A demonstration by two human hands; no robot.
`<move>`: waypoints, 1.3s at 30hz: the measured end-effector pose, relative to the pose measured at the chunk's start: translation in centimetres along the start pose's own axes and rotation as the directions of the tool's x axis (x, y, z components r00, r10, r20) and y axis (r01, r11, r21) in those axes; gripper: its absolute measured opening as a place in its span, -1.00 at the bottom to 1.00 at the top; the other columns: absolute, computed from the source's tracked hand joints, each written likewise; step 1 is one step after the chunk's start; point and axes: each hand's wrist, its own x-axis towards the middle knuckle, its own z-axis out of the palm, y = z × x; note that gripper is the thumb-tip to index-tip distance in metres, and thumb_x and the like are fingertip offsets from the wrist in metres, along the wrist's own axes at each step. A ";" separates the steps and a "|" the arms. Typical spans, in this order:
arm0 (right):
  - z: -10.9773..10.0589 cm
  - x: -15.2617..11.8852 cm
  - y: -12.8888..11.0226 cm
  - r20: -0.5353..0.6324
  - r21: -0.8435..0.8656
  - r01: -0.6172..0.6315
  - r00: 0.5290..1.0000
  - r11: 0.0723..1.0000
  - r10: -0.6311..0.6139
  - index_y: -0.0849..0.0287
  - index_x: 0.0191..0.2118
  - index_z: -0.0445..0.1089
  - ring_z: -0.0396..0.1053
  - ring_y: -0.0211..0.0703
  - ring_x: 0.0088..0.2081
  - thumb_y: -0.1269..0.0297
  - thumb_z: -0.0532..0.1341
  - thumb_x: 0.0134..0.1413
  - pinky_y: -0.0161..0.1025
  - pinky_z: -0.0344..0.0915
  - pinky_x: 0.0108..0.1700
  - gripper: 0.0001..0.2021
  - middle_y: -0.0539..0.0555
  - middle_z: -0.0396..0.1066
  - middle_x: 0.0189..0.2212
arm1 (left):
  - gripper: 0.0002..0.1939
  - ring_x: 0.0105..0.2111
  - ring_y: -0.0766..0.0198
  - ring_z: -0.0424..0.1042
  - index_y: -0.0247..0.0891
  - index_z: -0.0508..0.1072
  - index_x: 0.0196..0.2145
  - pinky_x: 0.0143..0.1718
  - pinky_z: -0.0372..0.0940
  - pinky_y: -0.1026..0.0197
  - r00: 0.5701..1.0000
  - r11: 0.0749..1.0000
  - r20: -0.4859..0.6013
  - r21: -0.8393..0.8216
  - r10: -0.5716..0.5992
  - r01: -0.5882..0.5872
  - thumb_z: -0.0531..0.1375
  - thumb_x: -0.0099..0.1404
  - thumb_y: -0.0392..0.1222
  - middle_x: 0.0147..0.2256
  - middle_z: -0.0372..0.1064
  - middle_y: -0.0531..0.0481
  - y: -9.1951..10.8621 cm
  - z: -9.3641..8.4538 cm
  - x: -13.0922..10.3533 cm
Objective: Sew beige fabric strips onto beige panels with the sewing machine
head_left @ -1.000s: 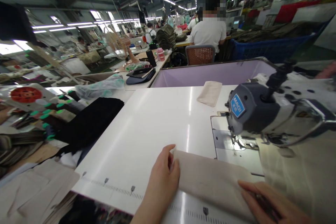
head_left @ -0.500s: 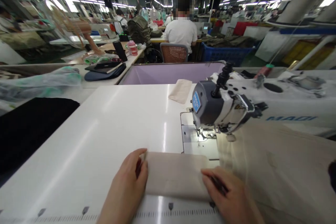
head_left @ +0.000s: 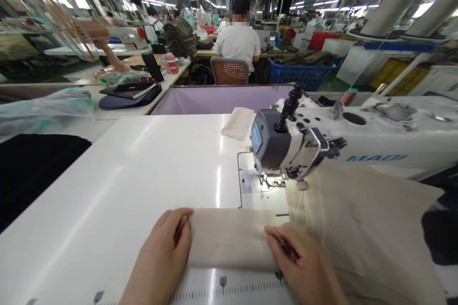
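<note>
Fingers (head_left: 183, 213), left hand (head_left: 162, 245) and right hand (head_left: 306, 259): pinched on beige cloth (head_left: 229, 236), opposite ends; laid out, not yet under sewing machine (head_left: 274, 138).

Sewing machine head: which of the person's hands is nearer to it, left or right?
Right. The right hand is at the right end of the beige cloth, on the near side of the sewing machine head; the left hand, at the cloth's left end, is farther.

Two hands (head_left: 161, 255) and one beige panel (head_left: 231, 238) are at the table's (head_left: 161, 171) near edge; one smaller cloth (head_left: 238, 124) lies by its far edge. Rightward stand one sewing machine (head_left: 274, 138) and two thread cones (head_left: 391, 5).
</note>
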 end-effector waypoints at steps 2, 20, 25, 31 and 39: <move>-0.1 0.1 0.1 0.014 -0.030 -0.012 1.000 0.999 0.012 0.07 -0.33 0.54 0.41 -0.17 -0.46 -0.05 0.07 0.36 -0.29 0.33 -0.38 -0.58 0.01 0.46 -0.50 | -0.73 -0.27 0.05 0.51 -0.13 0.50 -0.26 -0.20 0.46 0.06 1.000 1.000 0.002 0.002 0.008 -0.008 0.05 0.29 -0.02 -0.29 0.49 -0.06 -0.1 0.0 0.0; -2.6 2.0 -0.5 0.360 -0.381 0.369 0.904 0.848 -0.232 0.09 -0.17 0.49 0.51 -0.12 -0.28 0.58 0.13 0.00 -0.26 0.39 -0.28 -0.66 0.10 0.47 -0.03 | -0.67 -0.17 0.06 0.47 -0.17 0.52 -0.15 -0.19 0.41 0.08 0.783 0.735 0.349 0.290 0.515 -0.613 0.03 0.30 -0.42 -0.13 0.51 -0.10 -0.2 -0.9 1.4; -2.2 2.7 0.0 0.371 -0.420 0.417 0.889 0.806 -0.267 0.12 -0.13 0.46 0.52 -0.10 -0.22 0.61 0.12 0.00 -0.26 0.41 -0.24 -0.64 0.07 0.50 -0.08 | -0.70 -0.07 0.00 0.48 -0.23 0.46 0.02 -0.03 0.37 -0.04 0.834 0.756 0.405 0.388 0.374 -0.527 0.00 0.49 -0.18 -0.06 0.50 -0.19 3.9 0.2 5.9; -0.9 2.6 0.4 0.262 -0.436 0.297 0.945 0.850 -0.196 0.09 -0.01 0.42 0.52 -0.08 -0.09 0.56 0.13 0.08 -0.25 0.43 -0.15 -0.62 0.09 0.45 0.08 | -0.64 0.23 -0.11 0.26 -0.12 0.36 0.13 0.26 0.02 -0.40 0.705 0.718 0.454 0.182 0.545 -0.672 0.09 0.48 0.03 0.19 0.34 -0.14 8.3 4.7 11.9; -0.5 3.0 0.1 0.214 -0.447 0.249 0.962 0.859 -0.167 0.13 -0.06 0.45 0.51 -0.01 -0.08 0.51 0.16 0.21 -0.15 0.45 -0.09 -0.75 0.11 0.48 0.01 | -0.71 0.17 -0.07 0.31 -0.14 0.46 0.06 0.27 0.08 -0.21 0.639 0.667 0.428 0.105 0.640 -0.738 0.18 0.42 -0.09 0.08 0.43 -0.13 8.6 6.9 14.3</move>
